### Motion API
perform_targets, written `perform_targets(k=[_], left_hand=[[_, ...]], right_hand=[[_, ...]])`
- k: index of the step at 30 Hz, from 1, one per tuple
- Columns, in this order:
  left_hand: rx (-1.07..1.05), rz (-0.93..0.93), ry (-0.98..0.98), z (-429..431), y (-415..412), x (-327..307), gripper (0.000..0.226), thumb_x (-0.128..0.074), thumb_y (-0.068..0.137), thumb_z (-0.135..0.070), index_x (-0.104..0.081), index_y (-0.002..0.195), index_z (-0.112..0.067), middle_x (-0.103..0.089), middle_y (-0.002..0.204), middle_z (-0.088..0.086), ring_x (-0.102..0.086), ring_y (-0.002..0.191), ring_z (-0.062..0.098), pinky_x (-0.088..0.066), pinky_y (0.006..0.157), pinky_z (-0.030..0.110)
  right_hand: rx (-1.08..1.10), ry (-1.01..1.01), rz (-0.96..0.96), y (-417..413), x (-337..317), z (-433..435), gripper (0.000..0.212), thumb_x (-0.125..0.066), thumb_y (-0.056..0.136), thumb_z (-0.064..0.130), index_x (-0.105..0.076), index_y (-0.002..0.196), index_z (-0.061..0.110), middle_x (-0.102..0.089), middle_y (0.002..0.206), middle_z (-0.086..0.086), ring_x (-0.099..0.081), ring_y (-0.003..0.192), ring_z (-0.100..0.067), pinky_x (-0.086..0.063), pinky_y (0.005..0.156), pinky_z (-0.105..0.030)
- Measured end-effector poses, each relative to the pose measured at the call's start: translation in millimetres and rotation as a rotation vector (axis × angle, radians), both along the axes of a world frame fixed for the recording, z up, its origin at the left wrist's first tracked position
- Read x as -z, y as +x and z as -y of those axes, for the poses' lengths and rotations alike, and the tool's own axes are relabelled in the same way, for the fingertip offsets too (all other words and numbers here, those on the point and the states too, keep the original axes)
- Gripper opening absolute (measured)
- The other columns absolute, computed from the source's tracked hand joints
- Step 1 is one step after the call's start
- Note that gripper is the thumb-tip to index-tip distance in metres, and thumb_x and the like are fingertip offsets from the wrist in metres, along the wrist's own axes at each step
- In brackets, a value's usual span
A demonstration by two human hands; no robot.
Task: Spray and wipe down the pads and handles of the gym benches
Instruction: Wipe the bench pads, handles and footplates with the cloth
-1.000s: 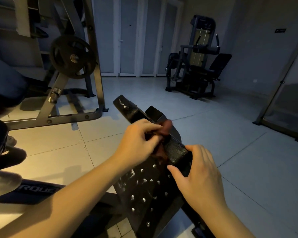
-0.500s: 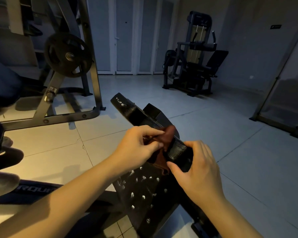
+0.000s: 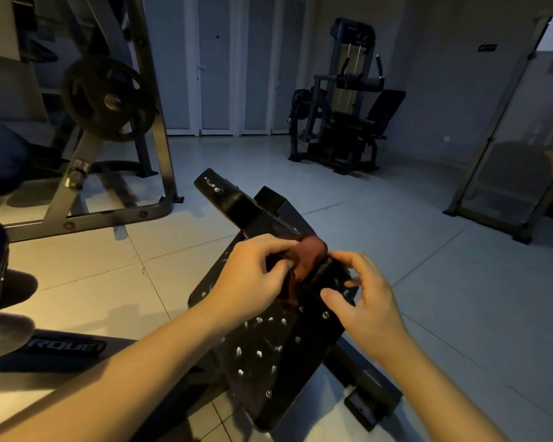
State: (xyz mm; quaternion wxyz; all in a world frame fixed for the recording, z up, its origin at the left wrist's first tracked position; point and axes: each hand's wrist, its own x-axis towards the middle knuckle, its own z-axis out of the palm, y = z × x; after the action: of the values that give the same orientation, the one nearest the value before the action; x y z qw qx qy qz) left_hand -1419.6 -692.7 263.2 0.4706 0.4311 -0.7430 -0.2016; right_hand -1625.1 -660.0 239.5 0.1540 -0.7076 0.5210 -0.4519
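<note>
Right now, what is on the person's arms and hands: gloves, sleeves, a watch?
Nothing that shows. The left hand and right hand are ungloved, with no ring visible in the dim light. The left forearm and right forearm are bare to the frame's edge: no sleeve, watch or band in view.
</note>
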Motion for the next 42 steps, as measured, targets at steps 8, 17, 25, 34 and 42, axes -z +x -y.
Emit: perform_targets(k=[8,17,25,34,42], left_hand=[[0.063,0.060,0.008,-34,4,17,0.029,-0.073,0.091,-0.012,-0.077,0.117,-0.026,-0.069,0.100,-0.017,-0.064,0.100,-0.001,-0.049,0.089,0.016],[0.103,-0.157,0.350,-71,22,34,0.016,-0.074,0.089,-0.005,-0.075,0.099,-0.017,-0.077,0.091,-0.002,-0.074,0.089,0.012,-0.058,0.093,0.037],[0.139,0.025,0.681,-76,38,37,0.057,-0.072,0.071,-0.033,-0.061,0.127,-0.030,-0.064,0.124,-0.002,-0.061,0.119,0.016,-0.047,0.108,0.044],[0.223,0.192,0.721,-46,34,63,0.011,-0.070,0.093,-0.012,-0.071,0.088,-0.002,-0.073,0.094,0.013,-0.069,0.091,0.023,-0.047,0.086,0.026],[0.217,-0.319,0.937,-10,27,121,0.009,-0.073,0.088,-0.022,-0.069,0.083,-0.016,-0.069,0.081,0.005,-0.068,0.075,0.019,-0.053,0.070,0.031]], right_hand=[[0.166,-0.076,0.240,8,-6,-18,0.016,-0.055,0.103,0.016,-0.069,0.106,0.020,-0.069,0.101,0.006,-0.064,0.091,-0.001,-0.049,0.072,-0.010],[-0.093,0.509,0.597,34,27,-61,0.021,-0.069,0.094,0.027,-0.073,0.110,0.014,-0.078,0.097,-0.003,-0.074,0.095,-0.016,-0.060,0.082,-0.031],[-0.243,0.606,0.473,38,43,-59,0.011,-0.070,0.093,0.010,-0.069,0.104,0.009,-0.076,0.094,-0.015,-0.073,0.088,-0.025,-0.060,0.082,-0.032],[-0.141,0.693,0.345,26,48,-39,0.014,-0.074,0.090,0.011,-0.071,0.103,0.004,-0.073,0.087,-0.012,-0.070,0.079,-0.021,-0.061,0.072,-0.029],[-0.032,0.763,0.444,20,82,-9,0.010,-0.070,0.094,0.013,-0.071,0.101,0.005,-0.075,0.083,-0.010,-0.074,0.075,-0.019,-0.061,0.062,-0.027]])
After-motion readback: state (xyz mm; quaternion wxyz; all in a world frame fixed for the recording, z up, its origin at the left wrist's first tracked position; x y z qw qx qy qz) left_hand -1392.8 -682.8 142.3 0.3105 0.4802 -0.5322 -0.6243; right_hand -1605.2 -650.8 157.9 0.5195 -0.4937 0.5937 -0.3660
